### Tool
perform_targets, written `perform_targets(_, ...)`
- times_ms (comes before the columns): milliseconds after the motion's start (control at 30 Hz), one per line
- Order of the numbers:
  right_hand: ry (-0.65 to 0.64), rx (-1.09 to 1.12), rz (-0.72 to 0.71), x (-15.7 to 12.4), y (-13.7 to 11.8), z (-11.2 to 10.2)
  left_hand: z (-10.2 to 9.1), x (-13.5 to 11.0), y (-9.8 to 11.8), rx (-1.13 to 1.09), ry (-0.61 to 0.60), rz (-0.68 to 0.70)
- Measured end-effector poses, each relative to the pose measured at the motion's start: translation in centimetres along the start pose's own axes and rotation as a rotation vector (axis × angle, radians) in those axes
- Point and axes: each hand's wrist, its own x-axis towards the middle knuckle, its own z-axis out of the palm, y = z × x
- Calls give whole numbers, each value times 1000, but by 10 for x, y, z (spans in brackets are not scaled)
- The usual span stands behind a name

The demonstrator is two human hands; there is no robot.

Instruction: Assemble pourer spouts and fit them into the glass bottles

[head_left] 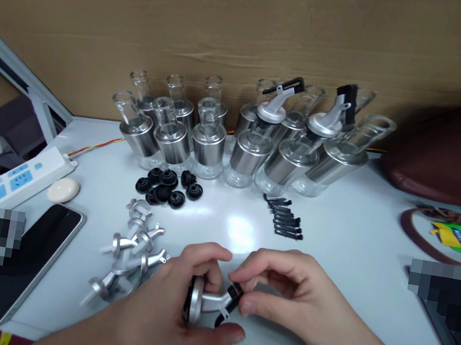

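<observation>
My left hand (164,303) is wrapped round a silver pourer spout (209,301) with a black base, held sideways just above the table. At the spout's tip, my right hand (281,290) pinches a small black flip cap (232,299) between thumb and fingers. Left of my hands lies a pile of loose silver spouts (132,256). Black rubber stoppers (166,185) are heaped behind them. Thin black levers (286,220) lie in a column further right.
Glass bottles with steel sleeves (209,139) stand in two rows at the back; two carry pourers (274,106). A power strip (12,183), white oval object (63,190) and phone (27,265) lie left. A brown bag (455,151) and green-yellow packet (458,237) are right.
</observation>
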Motion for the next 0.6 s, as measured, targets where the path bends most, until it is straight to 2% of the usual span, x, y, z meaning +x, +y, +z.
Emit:
perform_targets(300, 13, 15, -21, 0, 1, 0, -1, -1, 0, -81, -2, -51)
perform_targets(600, 39, 11, -15, 1, 3, 1, -2, -1, -1, -17, -13, -107)
